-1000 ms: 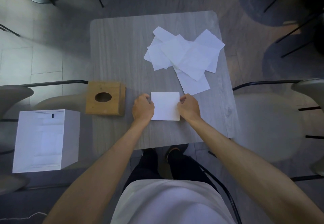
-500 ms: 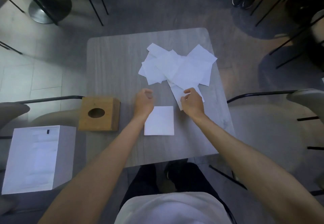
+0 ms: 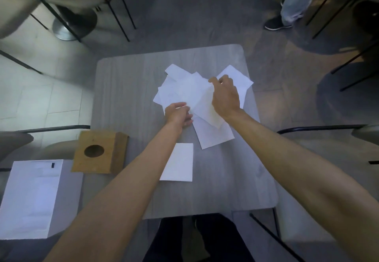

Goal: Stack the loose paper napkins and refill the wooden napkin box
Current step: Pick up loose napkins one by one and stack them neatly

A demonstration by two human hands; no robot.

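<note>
Now: loose napkins [image 3: 180, 89], thin white sheets overlapping at odd angles, heaped toward the tabletop's [image 3: 127, 89] far right corner. Right hand [image 3: 224, 95] over the heap, grip pinching the top corner of one lifted napkin [image 3: 202, 105], faintly translucent. Left hand [image 3: 178, 114] at the heap's near edge, grip seemingly curled on that same sheet; fingers blurred. Squared-up napkin [image 3: 180, 163] lies mid-tabletop. Wooden napkin box [image 3: 98, 153], oval hole up, at the left edge.

table [image 3: 127, 89]: 1 | wooden napkin box [image 3: 98, 153]: 1 | white box [image 3: 30, 196]: 1 | folded napkin [image 3: 180, 163]: 1 | loose napkins [image 3: 184, 89]: several, overlapping
</note>
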